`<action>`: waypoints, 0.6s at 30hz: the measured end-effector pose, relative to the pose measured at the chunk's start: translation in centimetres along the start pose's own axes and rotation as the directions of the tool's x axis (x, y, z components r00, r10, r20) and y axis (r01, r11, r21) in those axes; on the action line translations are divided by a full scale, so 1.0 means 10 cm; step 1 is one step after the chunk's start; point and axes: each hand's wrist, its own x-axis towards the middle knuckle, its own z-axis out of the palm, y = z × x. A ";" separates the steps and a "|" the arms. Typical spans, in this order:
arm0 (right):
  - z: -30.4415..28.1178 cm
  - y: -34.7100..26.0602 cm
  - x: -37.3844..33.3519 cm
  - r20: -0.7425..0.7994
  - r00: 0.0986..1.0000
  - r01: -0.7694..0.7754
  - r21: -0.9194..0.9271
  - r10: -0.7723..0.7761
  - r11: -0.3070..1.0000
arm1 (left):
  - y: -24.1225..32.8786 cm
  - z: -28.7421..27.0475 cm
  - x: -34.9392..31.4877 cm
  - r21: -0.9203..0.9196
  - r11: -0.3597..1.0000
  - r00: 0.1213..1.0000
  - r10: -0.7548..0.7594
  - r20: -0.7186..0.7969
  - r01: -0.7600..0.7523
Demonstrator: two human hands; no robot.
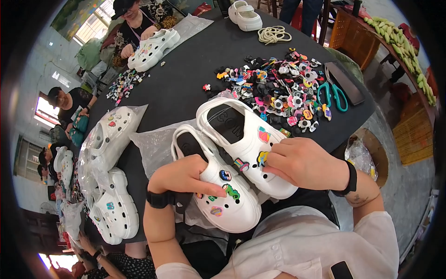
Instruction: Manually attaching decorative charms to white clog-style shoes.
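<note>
Two white clogs lie side by side in front of me at the table's near edge. My left hand (179, 176) is closed round the left clog (241, 214), its thumb across the upper and its other fingers hidden behind the hand. That clog carries several colourful charms, among them a green seahorse-like charm (231, 192). At the front of the right clog (246, 135), my right hand (304, 162) pinches a yellow and blue shoe charm (263, 158) against the holes. A striped hat-shaped charm (241, 164) and a pink and teal charm (264, 134) also sit on this clog.
Beyond the clogs spreads a pile of loose charms (285, 86), with teal-handled scissors (333, 93) and a dark flat object (346, 83) at its right. Bagged white clogs (111, 135) lie to the left. Coiled rope (274, 35) sits at the far end. Other people work around the black table (186, 88).
</note>
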 end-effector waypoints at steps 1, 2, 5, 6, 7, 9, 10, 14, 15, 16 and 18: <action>0.01 0.01 0.02 -0.012 0.999 0.038 0.046 -0.037 0.998 | 0.07 0.01 -0.04 0.061 0.997 0.999 -0.035 -0.031 0.037; 0.02 0.02 0.03 -0.026 0.997 0.077 0.092 -0.075 0.993 | 0.17 0.05 -0.13 0.062 0.997 0.999 -0.040 -0.034 0.042; 0.05 0.12 -0.01 -0.013 1.000 0.030 0.162 -0.029 0.986 | 0.36 0.18 -0.25 0.574 0.794 0.892 0.093 -0.443 0.203; 0.06 0.13 0.00 -0.012 0.999 0.032 0.165 -0.031 0.986 | 0.38 0.24 -0.29 0.538 0.829 0.722 0.276 -0.634 0.154; 0.06 0.14 0.00 -0.010 1.000 0.028 0.179 -0.026 0.984 | 0.38 0.27 -0.30 0.516 0.852 0.479 0.417 -0.772 0.090; 0.07 0.18 -0.02 -0.005 1.000 0.018 0.191 -0.017 0.981 | 0.35 0.26 -0.19 0.561 0.828 0.490 0.488 -0.722 0.001; 0.07 0.17 0.00 0.005 1.000 0.028 0.214 -0.030 0.976 | 0.34 0.32 -0.10 0.563 0.823 0.557 0.502 -0.662 -0.073; 0.06 0.20 0.02 0.019 0.999 0.025 0.320 -0.033 0.947 | 0.23 0.26 0.09 0.545 0.828 0.769 0.432 -0.471 -0.131; 0.06 0.22 0.02 0.019 0.999 0.019 0.319 -0.027 0.947 | 0.22 0.23 0.11 0.505 0.853 0.825 0.377 -0.421 -0.132; 0.06 0.24 0.01 0.021 0.999 0.014 0.365 -0.024 0.931 | 0.21 0.23 0.13 0.487 0.861 0.810 0.385 -0.442 -0.143; 0.06 0.28 0.01 0.023 1.000 0.007 0.411 -0.018 0.911 | 0.13 0.23 0.16 0.522 0.841 0.802 0.407 -0.437 -0.143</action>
